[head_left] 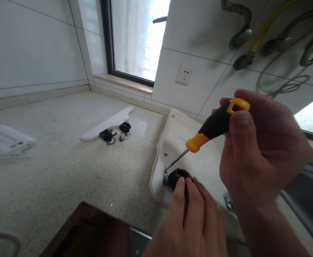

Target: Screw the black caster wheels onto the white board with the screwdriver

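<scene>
A yellow and black screwdriver (212, 123) is held by its handle in my right hand (255, 153), the fingers closed round it. Its tip meets a screw at the metal plate of a black caster wheel (176, 177). My left hand (192, 217) grips that caster, fingers curled over the wheel. Under both lies a white panel (196, 153), its surface facing up, with a small hole beside the caster. Another metal caster plate (228, 203) shows at the panel's near right corner, partly hidden by my right wrist.
Two loose casters (107, 135) and several small screws (121, 138) lie on the speckled counter (65, 171) beside a narrow white board (108, 123). A white power bank (9, 139) with a cable sits at left. A sink (306, 200) is at right; hoses hang above.
</scene>
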`<state>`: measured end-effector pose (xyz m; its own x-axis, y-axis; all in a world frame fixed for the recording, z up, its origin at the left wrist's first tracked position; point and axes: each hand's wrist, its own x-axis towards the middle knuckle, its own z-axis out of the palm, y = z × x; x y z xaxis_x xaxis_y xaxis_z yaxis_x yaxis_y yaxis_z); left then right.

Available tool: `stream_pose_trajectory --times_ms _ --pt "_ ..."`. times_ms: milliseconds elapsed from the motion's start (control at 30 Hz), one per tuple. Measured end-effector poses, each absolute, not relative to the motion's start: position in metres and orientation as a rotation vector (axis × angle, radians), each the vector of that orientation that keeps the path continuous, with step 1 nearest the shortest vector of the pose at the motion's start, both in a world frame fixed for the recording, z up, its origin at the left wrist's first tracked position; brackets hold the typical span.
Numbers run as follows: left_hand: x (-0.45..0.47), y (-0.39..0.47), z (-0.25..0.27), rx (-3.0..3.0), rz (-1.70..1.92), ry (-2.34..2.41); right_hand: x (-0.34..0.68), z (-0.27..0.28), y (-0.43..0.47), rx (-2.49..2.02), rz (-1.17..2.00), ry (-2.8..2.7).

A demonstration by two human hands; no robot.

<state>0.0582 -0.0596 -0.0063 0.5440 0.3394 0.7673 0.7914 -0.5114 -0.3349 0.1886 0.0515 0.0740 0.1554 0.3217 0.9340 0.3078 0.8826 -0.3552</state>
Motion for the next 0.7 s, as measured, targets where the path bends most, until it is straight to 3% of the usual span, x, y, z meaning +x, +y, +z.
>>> stream_pose_trajectory --times_ms 500,700 --pt "0.055 -0.063 -0.004 -2.132 -0.794 -0.947 0.202 0.072 0.064 -0.496 -0.161 -1.499" --pt "0.055 -0.061 -0.004 -2.145 -0.801 -0.949 0.196 0.082 0.051 -0.526 0.110 -1.476"
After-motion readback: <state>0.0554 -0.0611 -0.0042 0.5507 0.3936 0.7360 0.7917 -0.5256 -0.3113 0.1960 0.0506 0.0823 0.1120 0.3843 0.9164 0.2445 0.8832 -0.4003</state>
